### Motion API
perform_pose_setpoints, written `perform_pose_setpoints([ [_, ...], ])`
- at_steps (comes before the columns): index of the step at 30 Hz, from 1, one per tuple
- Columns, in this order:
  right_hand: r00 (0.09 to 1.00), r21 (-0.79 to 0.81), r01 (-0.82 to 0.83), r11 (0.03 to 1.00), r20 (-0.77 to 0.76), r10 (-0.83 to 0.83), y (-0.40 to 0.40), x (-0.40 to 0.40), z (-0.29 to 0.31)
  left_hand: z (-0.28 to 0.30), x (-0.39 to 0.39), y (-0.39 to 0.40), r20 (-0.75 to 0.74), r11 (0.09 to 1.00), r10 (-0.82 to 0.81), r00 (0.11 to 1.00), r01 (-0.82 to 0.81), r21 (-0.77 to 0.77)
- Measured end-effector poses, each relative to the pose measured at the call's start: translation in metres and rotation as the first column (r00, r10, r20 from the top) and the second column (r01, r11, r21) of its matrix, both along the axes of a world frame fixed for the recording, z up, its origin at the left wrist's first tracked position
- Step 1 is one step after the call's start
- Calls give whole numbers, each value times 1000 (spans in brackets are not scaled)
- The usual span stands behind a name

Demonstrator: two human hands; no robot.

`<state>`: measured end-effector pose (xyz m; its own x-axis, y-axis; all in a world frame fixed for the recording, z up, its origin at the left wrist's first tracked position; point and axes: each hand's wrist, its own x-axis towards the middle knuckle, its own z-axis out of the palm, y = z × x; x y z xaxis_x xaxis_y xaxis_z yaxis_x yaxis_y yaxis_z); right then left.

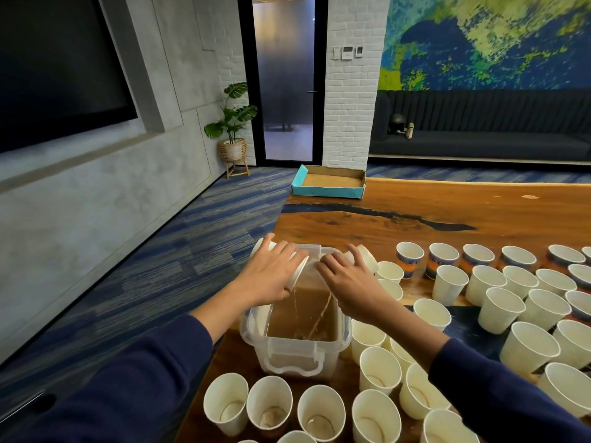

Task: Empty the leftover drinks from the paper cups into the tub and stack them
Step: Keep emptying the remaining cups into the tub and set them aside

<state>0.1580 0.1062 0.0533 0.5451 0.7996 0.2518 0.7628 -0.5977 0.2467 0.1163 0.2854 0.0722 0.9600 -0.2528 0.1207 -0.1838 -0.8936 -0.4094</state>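
Two white paper cups are tipped over the clear plastic tub point(295, 343) at the counter's point(415, 215) left edge, each sending a thin brown stream into the murky liquid inside. The left hand point(270, 276) grips one cup point(299, 273); the right hand point(347, 279) grips the other point(366, 259). Soft waxed paper could buckle under a tight grip, and a stream could miss the rim. Smooth tapered cups point(499, 310) crowd the glossy wood nearby.
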Motion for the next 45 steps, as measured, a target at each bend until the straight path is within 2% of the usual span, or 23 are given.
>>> perform_pose_setpoints([
  [5,992,59,-84,995,103,77,1,1,-5,0,-2,1,21,996,-30,999,28,89],
  [9,980,48,-127,991,162,118,1,0,-11,-1,-2,3,11,987,-57,998,54,154],
  [17,977,18,-121,993,182,115,-5,-1,-16,-5,-5,3,-5,966,-119,993,117,231],
  [20,985,78,-69,995,163,56,-9,-1,-13,-7,-5,5,-2,969,-136,991,133,207],
  [24,967,-12,-138,990,214,137,-12,-2,-19,-11,-4,9,-2,960,-184,983,180,214],
  [28,980,96,-95,991,184,76,-15,2,-17,-13,-2,17,51,961,-197,979,183,206],
  [31,951,-28,-195,980,237,196,-18,0,-20,-13,0,20,16,949,-250,968,241,202],
  [34,976,67,-144,987,177,130,-19,2,-17,-10,1,19,51,961,-218,975,205,186],
  [36,958,-25,-187,982,218,188,-19,0,-18,-9,0,17,39,944,-246,968,231,235],
  [37,951,-56,-197,979,229,205,-20,-1,-17,-8,1,17,55,949,-243,968,226,219],
  [40,977,92,-132,987,179,114,-22,0,-11,-4,6,18,111,981,-173,979,161,108],
  [43,979,59,-131,990,163,120,-28,0,-16,-13,6,15,98,982,-176,980,168,85],
  [45,997,114,-19,993,77,10,-32,-2,-10,-9,4,12,97,993,-101,990,106,-51],
])
